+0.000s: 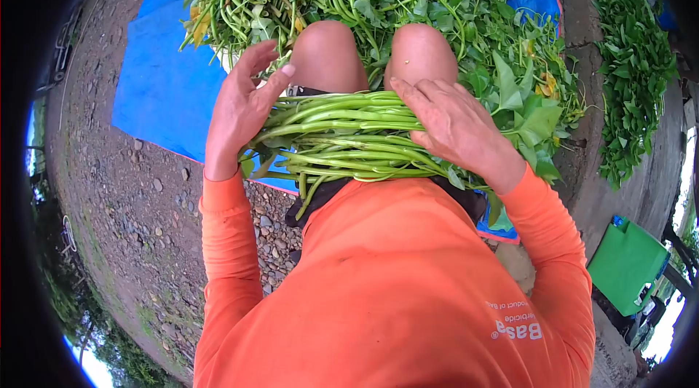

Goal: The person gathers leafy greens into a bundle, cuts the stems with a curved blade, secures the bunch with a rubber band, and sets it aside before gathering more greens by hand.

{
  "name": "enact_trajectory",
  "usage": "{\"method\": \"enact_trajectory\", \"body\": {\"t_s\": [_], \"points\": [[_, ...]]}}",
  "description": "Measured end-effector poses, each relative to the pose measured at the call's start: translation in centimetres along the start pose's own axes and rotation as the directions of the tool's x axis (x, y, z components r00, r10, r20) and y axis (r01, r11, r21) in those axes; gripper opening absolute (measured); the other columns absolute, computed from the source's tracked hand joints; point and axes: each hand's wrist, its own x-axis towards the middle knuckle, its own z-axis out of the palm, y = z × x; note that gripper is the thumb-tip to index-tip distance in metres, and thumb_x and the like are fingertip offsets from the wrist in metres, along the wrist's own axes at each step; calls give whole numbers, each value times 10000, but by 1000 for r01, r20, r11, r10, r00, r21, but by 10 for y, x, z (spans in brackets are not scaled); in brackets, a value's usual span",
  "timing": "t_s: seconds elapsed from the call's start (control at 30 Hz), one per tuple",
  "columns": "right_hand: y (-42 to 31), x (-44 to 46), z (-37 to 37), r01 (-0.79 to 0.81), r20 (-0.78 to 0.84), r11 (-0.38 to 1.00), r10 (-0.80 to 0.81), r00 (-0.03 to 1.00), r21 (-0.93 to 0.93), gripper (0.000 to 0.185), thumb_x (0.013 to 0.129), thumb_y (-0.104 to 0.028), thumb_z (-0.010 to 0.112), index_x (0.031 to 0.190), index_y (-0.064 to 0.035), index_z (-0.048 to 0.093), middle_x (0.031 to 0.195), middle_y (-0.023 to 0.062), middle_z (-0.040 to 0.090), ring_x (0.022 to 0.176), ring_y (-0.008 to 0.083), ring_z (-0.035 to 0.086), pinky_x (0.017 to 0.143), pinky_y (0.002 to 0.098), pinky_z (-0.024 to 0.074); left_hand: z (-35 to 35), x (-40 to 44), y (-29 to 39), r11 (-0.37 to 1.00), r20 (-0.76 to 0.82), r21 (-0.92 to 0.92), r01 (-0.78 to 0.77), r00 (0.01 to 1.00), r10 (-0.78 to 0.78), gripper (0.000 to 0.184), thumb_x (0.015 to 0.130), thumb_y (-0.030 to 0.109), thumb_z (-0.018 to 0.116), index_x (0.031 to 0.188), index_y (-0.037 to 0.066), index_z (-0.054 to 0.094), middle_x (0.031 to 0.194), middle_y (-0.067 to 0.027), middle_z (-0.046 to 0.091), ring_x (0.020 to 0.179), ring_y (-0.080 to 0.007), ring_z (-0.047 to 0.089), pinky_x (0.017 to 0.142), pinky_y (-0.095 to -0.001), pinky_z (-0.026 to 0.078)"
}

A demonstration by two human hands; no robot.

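Note:
A bundle of long green leafy stems [349, 133] lies crosswise on my lap, cut ends to the left and broad leaves to the right. My left hand [246, 100] is by the cut ends, thumb and fingers apart, with nothing seen between them. Over the right part of the bundle my right hand [455, 115] is draped, its fingers curving across the far side and the thumb on the near stems. Beyond my knees spreads a large heap of the same greens [408, 2], with some yellowed leaves in it. The bundle's underside is hidden.
A blue tarp [164, 75] lies under the heap. More leafy greens [633, 68] lie on the ground at the far right. A green container [626, 268] stands at the lower right. Gravelly soil [138, 206] stretches along the left.

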Motion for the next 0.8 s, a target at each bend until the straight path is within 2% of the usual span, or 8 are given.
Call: {"method": "enact_trajectory", "body": {"t_s": [0.1,0.17,0.23,0.3,0.4,0.47,0.63,0.8], "points": [[-6,2,-4,-59,29,998,60,998,-35,721,779,-135,821,1447,-33,568,1093,121,633,1071,316,649,921,462,520,-26,-13,-16,993,-376,118,10,926,36,630,1007,347,775,1466,-33,572,1389,-212,668,1338,-330,619,1151,-449,450],[-6,1,-2,-46,23,999,47,999,-24,712,780,-133,820,1439,-39,569,1090,122,631,1074,319,649,922,463,519,-37,-31,53,904,-478,420,-80,827,296,653,960,297,822,1463,-35,572,1419,-179,662,1330,-297,612,1167,-437,426],[-8,3,-4,-33,41,999,34,999,-19,703,782,-128,817,1434,-44,568,1099,125,634,1085,323,649,927,462,520,-3,-40,107,828,-286,397,-396,804,522,712,896,268,856,1490,-5,571,1448,-193,650,1367,-297,602,1186,-449,421],[-9,6,-4,-30,63,999,32,998,-24,695,786,-119,812,1431,-47,563,1120,129,641,1105,329,648,934,457,521,44,-31,115,694,235,358,-625,780,581,784,819,203,870,1500,-11,544,1435,-261,629,1384,-382,577,1191,-452,427],[-2,7,-1,-4,-17,1000,4,1000,-9,702,785,-141,807,1434,-51,555,1195,153,656,1156,353,642,970,481,511,90,-9,62,732,425,346,-586,794,435,782,825,224,816,1499,-31,513,1328,-308,658,1259,-454,629,1069,-494,510],[4,5,-16,-90,116,995,84,990,52,760,765,-173,811,1460,-44,532,1254,181,656,1197,375,631,1013,496,498,93,-5,61,814,558,347,-466,800,221,755,846,254,779,1489,-40,514,1255,-313,691,1178,-460,671,999,-512,541],[38,-12,-38,-176,350,981,137,927,81,957,696,-225,827,1545,-20,436,1321,258,645,1256,426,612,1101,513,467,95,-1,55,781,566,319,-537,769,298,637,879,284,723,1388,-66,571,1048,-299,733,998,-453,718,867,-526,566],[3,-23,-41,-191,233,958,239,943,-212,853,734,-69,797,1528,-43,488,1220,149,682,1208,363,628,1020,530,472,94,-4,58,800,565,308,-516,775,283,619,865,274,743,1397,2,580,1078,-266,733,1025,-457,705,881,-523,556]]}}
